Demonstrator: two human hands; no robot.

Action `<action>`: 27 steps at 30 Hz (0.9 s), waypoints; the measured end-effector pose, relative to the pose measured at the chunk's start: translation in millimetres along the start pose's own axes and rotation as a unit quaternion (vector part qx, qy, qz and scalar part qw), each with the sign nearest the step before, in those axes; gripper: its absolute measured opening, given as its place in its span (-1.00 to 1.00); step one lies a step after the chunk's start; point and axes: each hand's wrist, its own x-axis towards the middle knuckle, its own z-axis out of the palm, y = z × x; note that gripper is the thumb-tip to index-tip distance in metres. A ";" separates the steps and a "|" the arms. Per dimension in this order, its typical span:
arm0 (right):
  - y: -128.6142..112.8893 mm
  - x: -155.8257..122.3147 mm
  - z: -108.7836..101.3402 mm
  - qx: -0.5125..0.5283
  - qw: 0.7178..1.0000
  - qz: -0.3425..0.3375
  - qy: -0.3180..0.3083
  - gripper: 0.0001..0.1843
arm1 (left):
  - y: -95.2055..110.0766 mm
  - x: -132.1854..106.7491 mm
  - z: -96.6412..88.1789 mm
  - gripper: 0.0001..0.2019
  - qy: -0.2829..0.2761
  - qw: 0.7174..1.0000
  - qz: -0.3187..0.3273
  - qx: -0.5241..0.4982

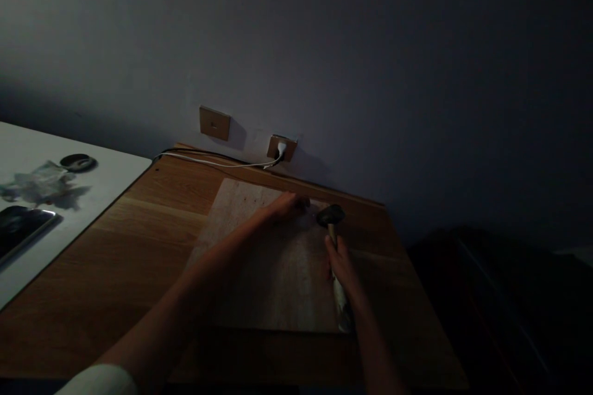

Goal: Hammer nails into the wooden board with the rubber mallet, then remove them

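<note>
A pale wooden board point(273, 284) lies flat on the brown wooden tabletop. My right hand point(341, 262) is wrapped round the light handle of a hammer point(330, 216), whose dark head is over the board's far right corner. Near that corner, my left hand point(290, 202) rests at the board's far edge with its fingers curled closed. Whatever is between those fingertips is too small and dark to make out. A few small dark marks show on the board to the left of this hand.
Behind the wooden table point(152, 222) rises a wall with a blank-looking plate point(215, 123) and a socket point(281, 148) holding a white plug. Cables run along the back edge. On the white table point(111, 166) at left are a phone point(23, 228), crumpled clear plastic point(46, 185) and a dark roll point(78, 163).
</note>
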 end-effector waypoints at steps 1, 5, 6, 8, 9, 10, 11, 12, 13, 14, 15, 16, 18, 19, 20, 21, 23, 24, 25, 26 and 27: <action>-0.8 4.3 0.0 -0.018 1.000 0.006 -0.012 -0.33 | -1.8 2.0 0.2 -0.75 0.006 1.000 -0.004 0.000; -4.4 18.3 0.1 -0.068 0.996 0.042 -0.049 -0.40 | -6.5 6.6 1.5 -0.80 0.018 1.000 -0.014 -0.003; -5.5 20.5 -0.2 -0.070 0.995 0.046 -0.053 -0.42 | -7.2 7.0 1.7 -0.81 0.021 1.000 -0.015 -0.005; -8.0 23.8 -1.5 -0.069 0.994 0.048 -0.067 -0.47 | -8.2 7.2 1.7 -0.81 0.024 1.000 -0.018 -0.010; -9.5 24.8 -2.6 -0.068 0.994 0.044 -0.074 -0.50 | -8.6 7.0 1.6 -0.81 0.024 0.999 -0.018 -0.014; -11.2 25.5 -3.9 -0.067 0.994 0.038 -0.078 -0.53 | -8.8 6.7 1.4 -0.82 0.025 0.999 -0.020 -0.018; -13.1 25.8 -5.3 -0.066 0.994 0.028 -0.081 -0.57 | -9.0 6.2 1.1 -0.82 0.025 0.999 -0.021 -0.022; -15.4 25.6 -6.6 -0.065 0.994 0.017 -0.080 -0.58 | -9.1 5.7 0.9 -0.80 0.025 0.999 -0.022 -0.028; -18.1 24.7 -7.6 -0.065 0.995 0.007 -0.078 -0.58 | -9.0 5.0 0.5 -0.77 0.026 0.999 -0.024 -0.034; -21.2 23.1 -8.2 -0.062 0.995 -0.003 -0.077 -0.56 | -8.8 4.3 0.1 -0.74 0.027 0.998 -0.026 -0.041; -24.7 20.8 -8.4 -0.054 0.996 -0.012 -0.076 -0.54 | -8.4 3.6 -0.3 -0.69 0.027 0.998 -0.027 -0.048; -28.5 18.1 -8.1 -0.040 0.996 -0.021 -0.076 -0.51 | -8.1 3.0 -0.7 -0.66 0.028 0.998 -0.028 -0.056; -36.5 12.0 -6.2 -0.001 0.996 -0.040 -0.079 -0.46 | -7.6 2.0 -1.3 -0.62 0.031 0.997 -0.029 -0.069; -40.4 9.4 -4.7 0.014 0.995 -0.051 -0.080 -0.45 | -7.5 1.8 -1.4 -0.61 0.033 0.996 -0.030 -0.074; -43.9 7.5 -2.8 0.023 0.995 -0.060 -0.081 -0.45 | -7.7 1.7 -1.3 -0.60 0.034 0.996 -0.030 -0.078; -46.8 6.5 -0.6 0.020 0.994 -0.068 -0.083 -0.46 | -8.2 1.7 -1.0 -0.59 0.036 0.996 -0.031 -0.082; -50.5 6.9 4.5 -0.008 0.993 -0.079 -0.085 -0.49 | -9.7 1.9 0.1 -0.58 0.041 0.995 -0.032 -0.085; -51.3 7.9 7.2 -0.028 0.993 -0.079 -0.089 -0.50 | -10.8 2.0 0.8 -0.57 0.044 0.995 -0.033 -0.085; -51.5 9.2 9.5 -0.048 0.992 -0.075 -0.094 -0.51 | -11.8 2.0 1.5 -0.56 0.046 0.995 -0.034 -0.084; -51.4 10.4 11.4 -0.066 0.990 -0.068 -0.100 -0.51 | -12.7 2.0 2.2 -0.55 0.048 0.995 -0.036 -0.083; -51.1 11.3 12.6 -0.079 0.989 -0.061 -0.104 -0.51 | -13.4 2.0 2.9 -0.54 0.049 0.995 -0.037 -0.082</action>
